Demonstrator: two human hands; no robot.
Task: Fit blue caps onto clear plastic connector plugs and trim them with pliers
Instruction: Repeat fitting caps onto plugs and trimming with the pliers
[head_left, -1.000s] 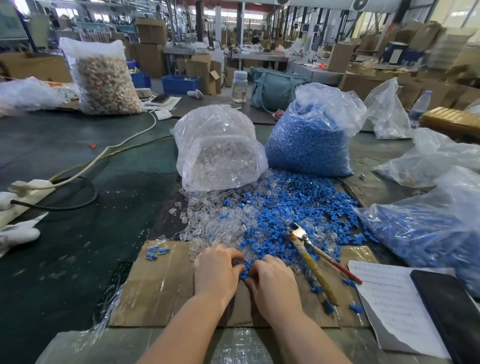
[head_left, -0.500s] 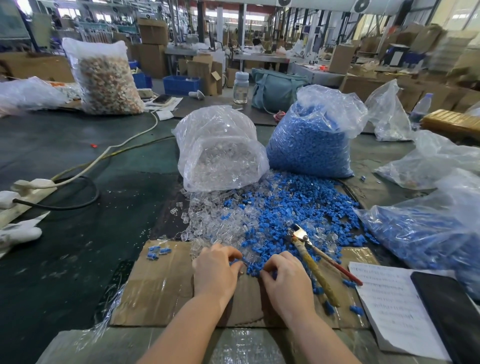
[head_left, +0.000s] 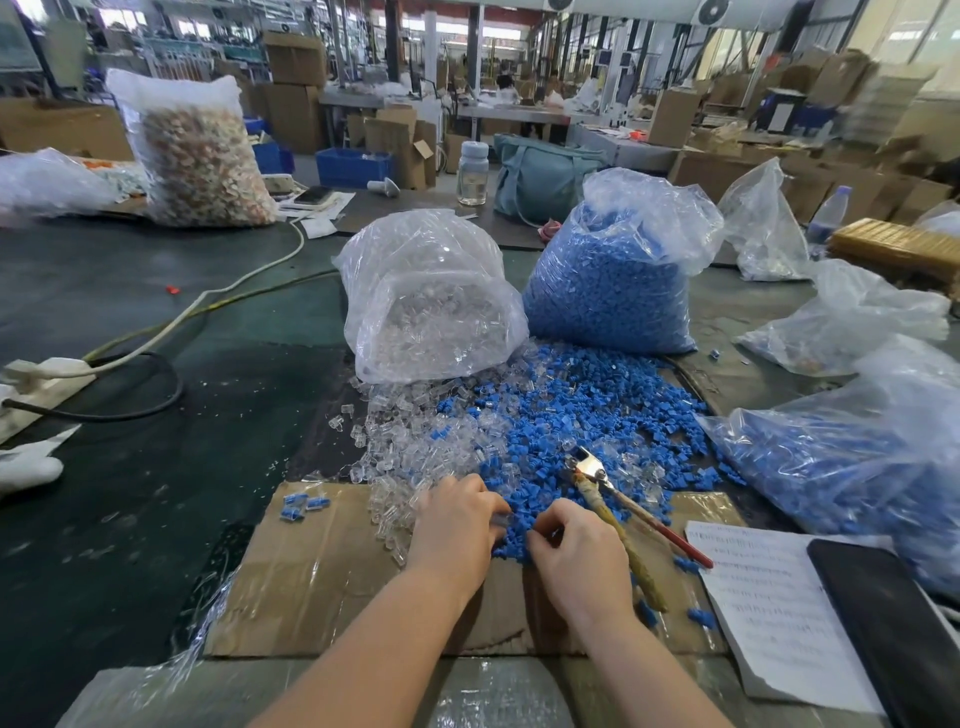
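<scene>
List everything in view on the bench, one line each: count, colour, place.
clear plug bag: 1, transparent, centre, mouth spilling forward
blue cap bag: 1, blue fill, right of the clear plug bag
loose plugs and caps: many, clear and blue, mixed pile before the bags
pliers: 1, yellow and red handles, on the pile's right edge
finished pieces: a few, blue, cardboard's left corner
cardboard sheet: 1, brown, under the hands
paper: 1, white, handwritten, near right
phone: 1, black, on the paper
bottle: 1, clear, behind the bags
left hand: fingers curled, a small clear piece at their tips
right hand: fingers pinching, contents unclear
</scene>
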